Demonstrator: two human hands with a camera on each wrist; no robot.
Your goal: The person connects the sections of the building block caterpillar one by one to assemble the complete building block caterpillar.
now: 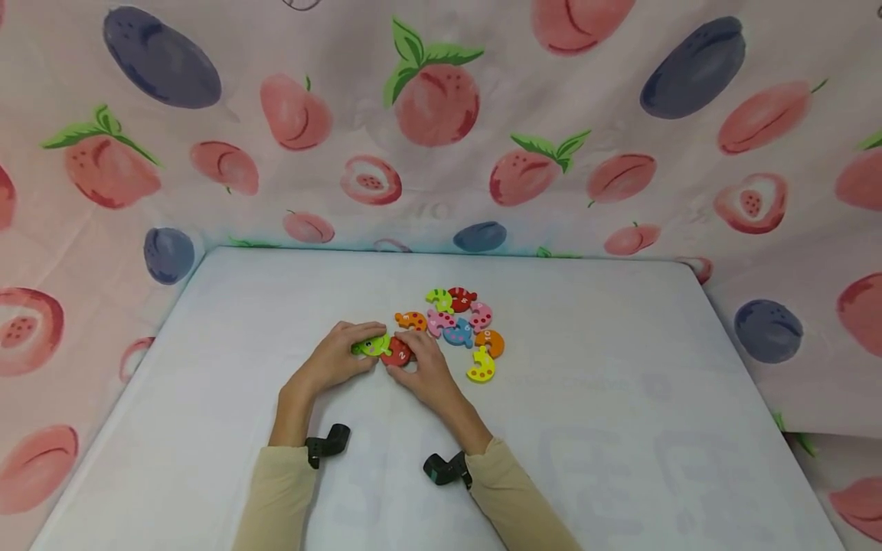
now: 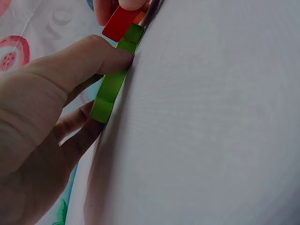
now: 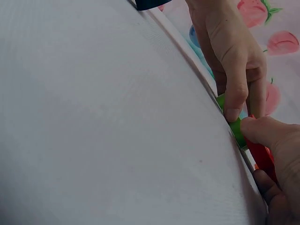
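Note:
My left hand (image 1: pixel 338 354) pinches a green puzzle piece (image 1: pixel 374 346) with a face drawn on it, thumb on the near edge and fingers on the far edge. In my right hand (image 1: pixel 425 370) is a red puzzle piece (image 1: pixel 396 352) marked 2, held between thumb and fingers. The two pieces meet edge to edge. In the left wrist view the green piece (image 2: pixel 112 84) stays low over the white surface, while the red piece (image 2: pixel 121 22) is tilted at its end. The right wrist view shows my right thumb (image 3: pixel 262 130) against the red piece (image 3: pixel 261 157).
Just right of the hands lie several loose puzzle pieces: an orange spotted one (image 1: pixel 411 321), a blue one (image 1: pixel 458 334), a yellow one (image 1: pixel 482 366), an orange one (image 1: pixel 491 342) and a red one (image 1: pixel 462 299). A fruit-patterned cloth (image 1: pixel 441 176) hangs behind the white table (image 1: pixel 620 428).

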